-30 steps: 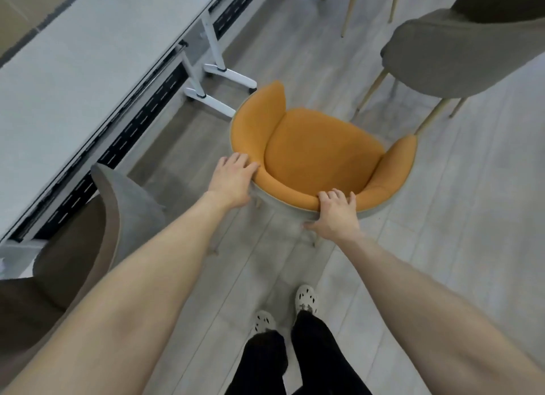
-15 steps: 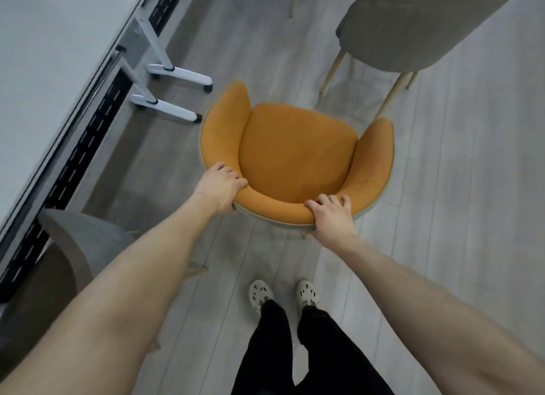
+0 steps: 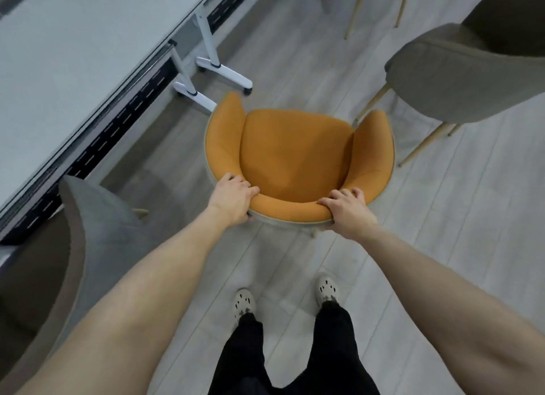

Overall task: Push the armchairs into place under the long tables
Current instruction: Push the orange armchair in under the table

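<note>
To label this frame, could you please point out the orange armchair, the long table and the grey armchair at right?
orange armchair [image 3: 295,153]: head view, seat cushion centre.
long table [image 3: 73,55]: head view, bare tabletop.
grey armchair at right [image 3: 457,79]: head view, outer backrest shell.

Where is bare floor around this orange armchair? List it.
Bare pale plank floor lies right of the orange upholstered armchair, and between it and the grey armchair at left. Crowded ahead: white wheeled table feet and the other grey chair's wooden legs.

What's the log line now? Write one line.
left hand + right hand: grip orange armchair backrest | long table: chair not under it
</note>
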{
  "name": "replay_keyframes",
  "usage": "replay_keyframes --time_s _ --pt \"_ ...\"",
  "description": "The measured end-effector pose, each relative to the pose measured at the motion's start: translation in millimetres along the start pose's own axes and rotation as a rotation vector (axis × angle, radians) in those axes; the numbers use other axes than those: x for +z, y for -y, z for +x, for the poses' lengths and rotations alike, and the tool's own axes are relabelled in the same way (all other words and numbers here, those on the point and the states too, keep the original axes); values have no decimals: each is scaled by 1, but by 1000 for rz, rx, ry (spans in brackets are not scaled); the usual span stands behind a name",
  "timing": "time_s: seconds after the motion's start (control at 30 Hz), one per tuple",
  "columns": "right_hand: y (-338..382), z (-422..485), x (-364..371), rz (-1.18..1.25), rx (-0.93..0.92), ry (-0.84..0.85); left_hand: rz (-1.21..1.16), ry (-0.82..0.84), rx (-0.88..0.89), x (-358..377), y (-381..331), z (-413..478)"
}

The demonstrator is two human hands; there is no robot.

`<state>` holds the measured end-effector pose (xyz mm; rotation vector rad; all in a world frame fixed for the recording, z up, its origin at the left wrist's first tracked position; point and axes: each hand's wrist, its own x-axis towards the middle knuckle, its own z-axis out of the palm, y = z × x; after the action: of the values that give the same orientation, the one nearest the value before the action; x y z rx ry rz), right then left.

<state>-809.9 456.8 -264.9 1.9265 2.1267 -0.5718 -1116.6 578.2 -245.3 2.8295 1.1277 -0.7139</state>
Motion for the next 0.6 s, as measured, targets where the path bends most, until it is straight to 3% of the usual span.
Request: replay_keyframes --time_s 0.2,0.3,0.43,0.5,0.6 --pt "-76 79 -53 -136 -244 63 -134 -33 -261 -2 -42 15" --pt "-102 122 -82 -209 -284 61 -250 -67 -387 -6 -62 26" --pt "-86 153 -106 -296 -332 52 -478 -101 -536 -8 -63 37" --pt "-74 154 -98 -262 -460 14 -510 -81 -591 -9 -57 42" --pt "-73 163 -91 -167 -491 -30 -498 -73 -622 -8 -49 49"
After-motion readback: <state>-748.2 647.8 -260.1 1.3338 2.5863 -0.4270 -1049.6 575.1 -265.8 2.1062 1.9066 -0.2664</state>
